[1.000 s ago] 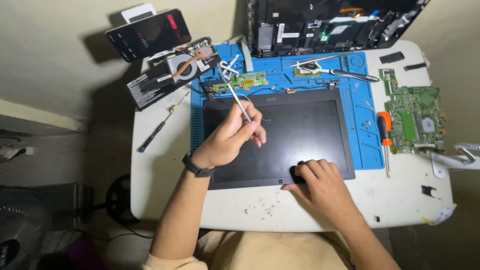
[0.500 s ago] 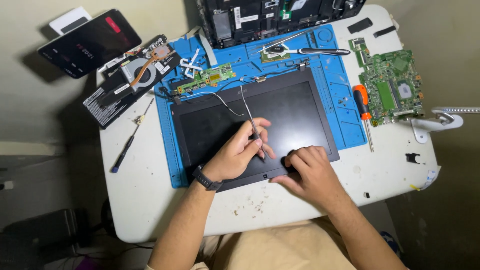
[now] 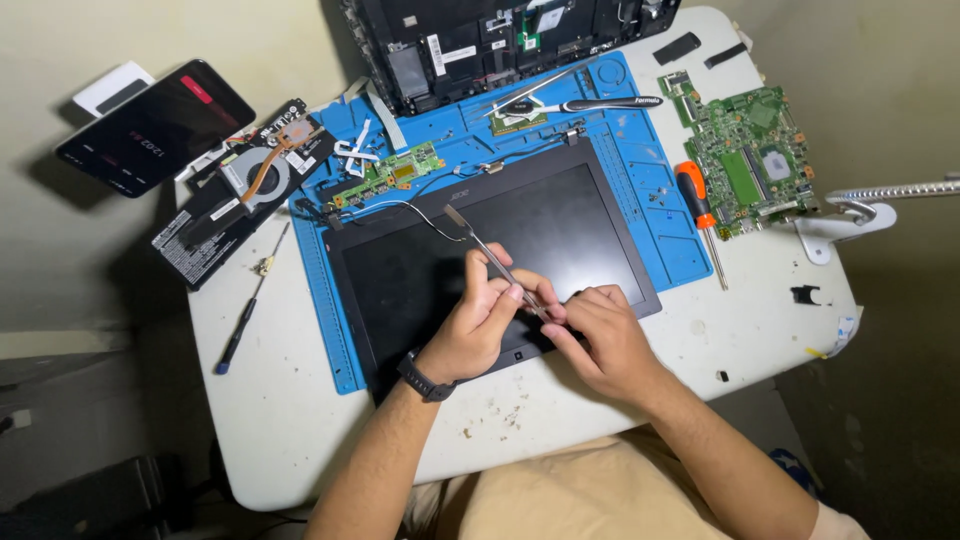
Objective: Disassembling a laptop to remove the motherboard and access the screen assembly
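Both hands are meeting over the near edge of a laptop screen panel, working a slim metal pry tool.

The left hand (image 3: 480,325) is closing its fingers around the metal pry tool (image 3: 490,255), whose flat tip is pointing up and away over the dark glass, while the right hand (image 3: 605,335) is pinching at the tool's lower end beside the left fingertips. The laptop screen panel (image 3: 480,250) is lying flat on the blue work mat (image 3: 640,190) in the middle of the counter (image 3: 290,420), with a thin cable (image 3: 400,208) trailing off its far left corner. To do this well, the person is probably best keeping the tool shallow against the bezel, easing rather than levering, and steadying the panel so the glass is not flexing. An orange screwdriver (image 3: 692,190) and a green circuit board (image 3: 755,160) are lying to the right.
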